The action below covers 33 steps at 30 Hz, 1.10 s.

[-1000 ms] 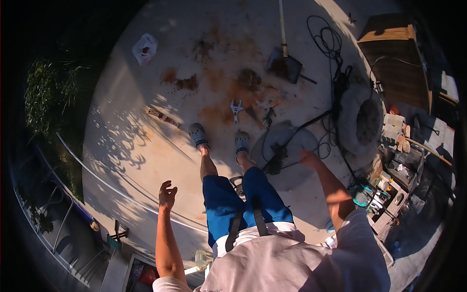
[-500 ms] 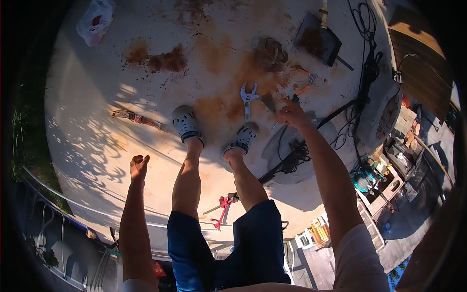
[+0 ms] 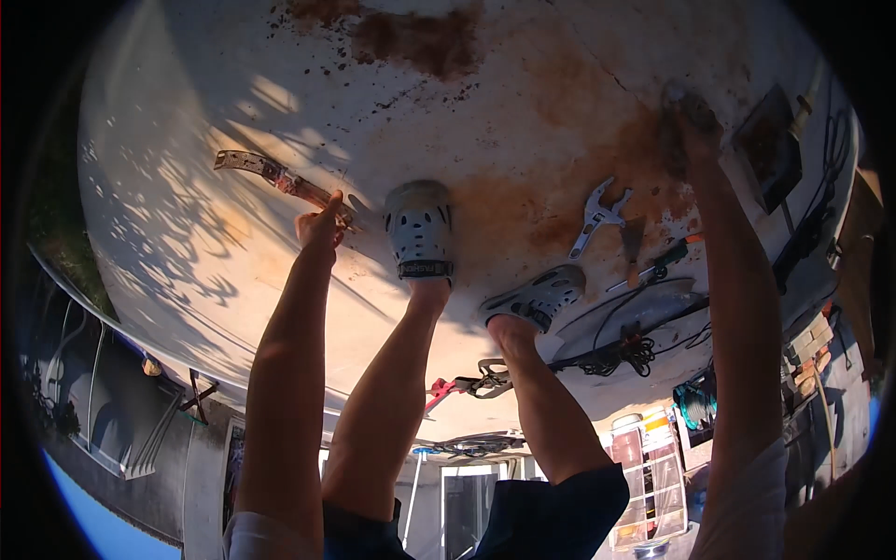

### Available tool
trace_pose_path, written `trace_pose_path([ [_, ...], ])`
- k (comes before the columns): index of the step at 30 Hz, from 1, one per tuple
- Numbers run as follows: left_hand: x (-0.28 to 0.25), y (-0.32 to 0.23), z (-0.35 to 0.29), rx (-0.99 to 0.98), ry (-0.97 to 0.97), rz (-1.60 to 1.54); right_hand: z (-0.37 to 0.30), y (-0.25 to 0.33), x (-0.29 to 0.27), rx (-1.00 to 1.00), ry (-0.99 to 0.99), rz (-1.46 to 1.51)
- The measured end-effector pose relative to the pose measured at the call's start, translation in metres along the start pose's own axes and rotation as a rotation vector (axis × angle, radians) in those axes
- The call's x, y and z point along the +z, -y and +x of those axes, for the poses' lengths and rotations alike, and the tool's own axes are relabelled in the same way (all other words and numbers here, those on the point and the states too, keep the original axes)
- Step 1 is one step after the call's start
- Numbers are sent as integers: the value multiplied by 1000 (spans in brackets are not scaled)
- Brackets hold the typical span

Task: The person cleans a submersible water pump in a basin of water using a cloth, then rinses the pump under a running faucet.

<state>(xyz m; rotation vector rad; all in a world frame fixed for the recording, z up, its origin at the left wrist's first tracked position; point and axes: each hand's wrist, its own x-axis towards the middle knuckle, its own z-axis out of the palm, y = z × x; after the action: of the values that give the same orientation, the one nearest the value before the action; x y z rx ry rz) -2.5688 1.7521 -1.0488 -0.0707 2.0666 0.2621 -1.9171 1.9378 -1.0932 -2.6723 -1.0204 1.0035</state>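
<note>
My left hand is curled closed. It overlaps the near end of a rusty, curved metal strip on the ground; whether it touches the strip I cannot tell. My right hand reaches down to a crumpled grey-brown rag, its fingers lost in shadow against the cloth. Nearer to me than that hand lie an adjustable wrench with open jaws and a scraper. Beside my right forearm is an orange-tipped tool.
A dustpan lies right of the rag. Black cables loop over the ground near my right clog; my left clog stands farther left. A red tool lies near my legs. Rusty brown dirt stains the concrete ahead.
My right hand has gone from beside the scraper out to the rag. My left hand has moved forward to the strip's end. The view has shifted, and the ground things appear farther right.
</note>
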Motion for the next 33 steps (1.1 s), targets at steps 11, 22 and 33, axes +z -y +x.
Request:
trace_pose_path([
  [11, -8, 1, 5, 193, -460, 366, 62, -38, -14, -1324, -201, -1618],
  [22, -56, -23, -60, 25, 263, -268, 31, -12, -19, -983, -10, -503],
  [33, -128, -51, -235, 96, 998, -805, -239, 57, -51, -293, 353, 185],
])
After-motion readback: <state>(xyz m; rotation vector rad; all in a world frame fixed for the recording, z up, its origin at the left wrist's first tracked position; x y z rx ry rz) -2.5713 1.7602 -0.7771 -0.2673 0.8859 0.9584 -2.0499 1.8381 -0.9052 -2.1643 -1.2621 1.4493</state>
